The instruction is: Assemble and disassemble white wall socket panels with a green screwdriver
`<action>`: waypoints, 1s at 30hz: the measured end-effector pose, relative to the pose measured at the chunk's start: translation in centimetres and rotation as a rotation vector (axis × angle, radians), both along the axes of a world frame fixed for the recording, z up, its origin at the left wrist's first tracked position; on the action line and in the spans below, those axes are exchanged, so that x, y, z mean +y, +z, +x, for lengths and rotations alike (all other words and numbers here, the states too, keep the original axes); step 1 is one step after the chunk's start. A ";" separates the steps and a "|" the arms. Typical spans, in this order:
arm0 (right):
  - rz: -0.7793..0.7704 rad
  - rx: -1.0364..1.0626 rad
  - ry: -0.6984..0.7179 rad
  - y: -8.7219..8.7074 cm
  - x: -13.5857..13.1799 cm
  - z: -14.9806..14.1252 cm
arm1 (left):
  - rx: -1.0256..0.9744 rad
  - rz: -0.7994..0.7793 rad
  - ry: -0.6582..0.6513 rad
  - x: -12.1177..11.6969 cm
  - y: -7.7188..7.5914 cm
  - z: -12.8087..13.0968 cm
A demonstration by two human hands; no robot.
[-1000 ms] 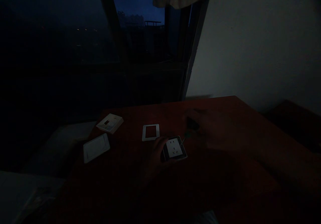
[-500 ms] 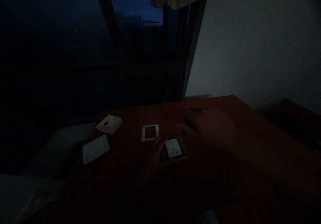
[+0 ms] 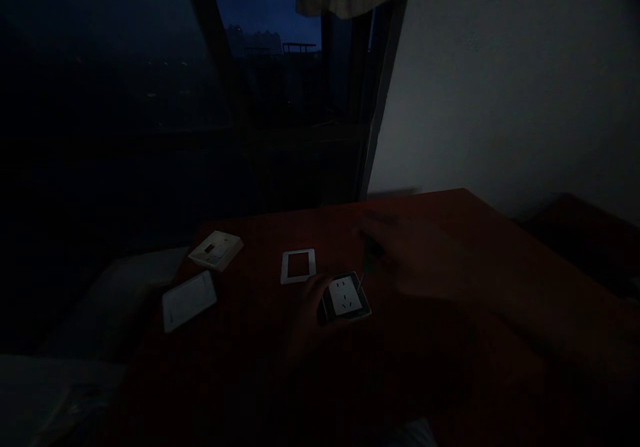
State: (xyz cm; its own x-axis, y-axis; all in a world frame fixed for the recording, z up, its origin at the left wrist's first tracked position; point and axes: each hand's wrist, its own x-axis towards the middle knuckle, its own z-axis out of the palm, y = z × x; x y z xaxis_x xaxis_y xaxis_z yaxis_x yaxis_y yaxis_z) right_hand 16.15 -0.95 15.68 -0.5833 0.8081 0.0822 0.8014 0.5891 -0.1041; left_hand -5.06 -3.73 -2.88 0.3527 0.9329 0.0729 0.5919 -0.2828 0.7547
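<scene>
A wall socket (image 3: 346,295) with a white face and dark surround lies on the reddish table (image 3: 400,360). My left hand (image 3: 314,320) grips it from the left, fingers along its far-left edge and thumb along the near one. My right hand (image 3: 400,250) is closed around the green handle of a screwdriver (image 3: 369,260), somewhat blurred. The shaft slants down, and its tip meets the right side of the socket. Just beyond my left fingers lies a white square frame (image 3: 299,266) with an open middle.
At the table's left stand a white box-shaped back box (image 3: 216,251) and a pale flat panel (image 3: 189,301). Behind the table are a dark window (image 3: 280,100) and a pale wall (image 3: 500,100). The room is very dim.
My right hand has closed over the screwdriver's handle; half a second ago its fingers were a little apart from it. The left hand and socket stay nearly in place.
</scene>
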 end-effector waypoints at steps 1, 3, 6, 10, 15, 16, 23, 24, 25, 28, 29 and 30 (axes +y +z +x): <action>0.009 -0.016 -0.008 0.0 0.0 0.0 | 0.001 0.001 0.000 0.0 0.0 0.0; 0.073 -0.092 -0.082 -0.1 -0.1 -0.1 | 0.007 0.001 0.002 0.1 0.0 0.0; 0.150 -0.152 -0.162 -0.2 -0.3 -0.2 | 0.010 -0.006 0.013 0.2 -0.2 0.1; 0.068 -0.022 -0.031 -0.2 -0.5 -0.2 | -0.008 -0.009 0.011 0.2 -0.3 0.2; 0.126 -0.105 -0.090 -0.3 -0.1 -0.5 | 0.024 -0.001 0.019 0.1 -0.1 0.2; 0.141 -0.126 -0.119 -0.3 -0.1 -0.5 | 0.025 0.007 0.016 0.1 -0.1 0.1; 0.042 -0.034 -0.024 -0.1 -0.3 -0.6 | 0.024 0.032 0.014 0.2 -0.5 0.0; 0.064 -0.064 -0.052 -0.2 -0.3 -0.7 | 0.027 0.032 0.016 0.2 -0.4 0.1; 0.091 -0.095 -0.087 -0.2 -0.2 -0.8 | 0.031 0.028 0.017 0.2 -0.3 0.1; 0.102 -0.100 -0.117 -0.2 -0.1 -0.8 | 0.030 0.016 0.009 0.2 -0.1 0.1; 0.077 -0.066 -0.086 -0.2 -0.1 -0.7 | 0.025 0.017 0.003 0.2 -0.1 0.1; 0.046 -0.032 -0.042 -0.2 -0.1 -0.7 | 0.019 0.019 -0.003 0.2 -0.2 0.0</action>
